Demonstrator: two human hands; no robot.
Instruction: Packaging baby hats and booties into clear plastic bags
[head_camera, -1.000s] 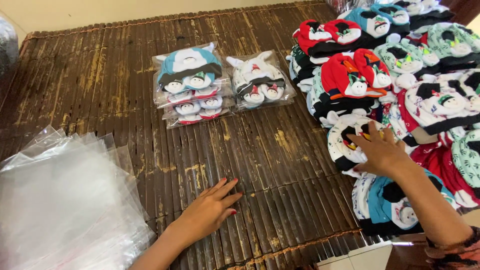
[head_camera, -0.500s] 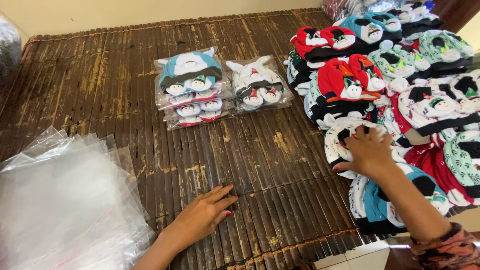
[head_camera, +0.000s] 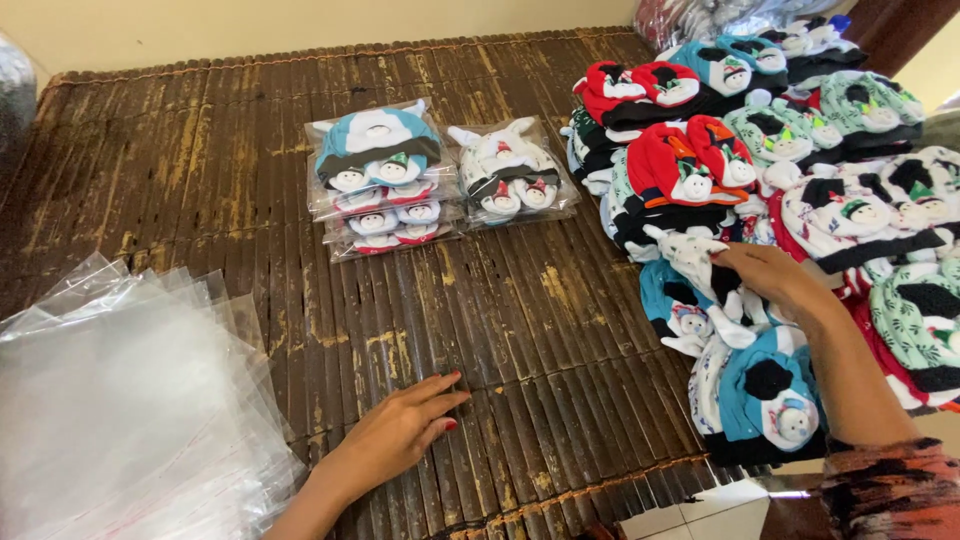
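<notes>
My left hand (head_camera: 398, 432) lies flat and open on the dark bamboo mat (head_camera: 250, 130), holding nothing. My right hand (head_camera: 772, 276) reaches into the heap of small knitted hats (head_camera: 800, 160) at the right and grips a white patterned hat (head_camera: 695, 258) at the heap's near left side. Below that hand lie blue hats with snowman faces (head_camera: 765, 395). Two packed stacks sit further back on the mat: a taller pile of bagged hats (head_camera: 378, 180) and a single bagged white hat (head_camera: 508, 172) beside it.
A fanned stack of clear plastic bags (head_camera: 120, 400) covers the near left of the mat. The mat's front edge (head_camera: 600, 490) ends over pale tiles at the bottom right. A shiny bag (head_camera: 14, 85) sits at the far left edge.
My right hand has closed on the white hat and drawn it left, out of the heap. My left hand stays flat on the mat.
</notes>
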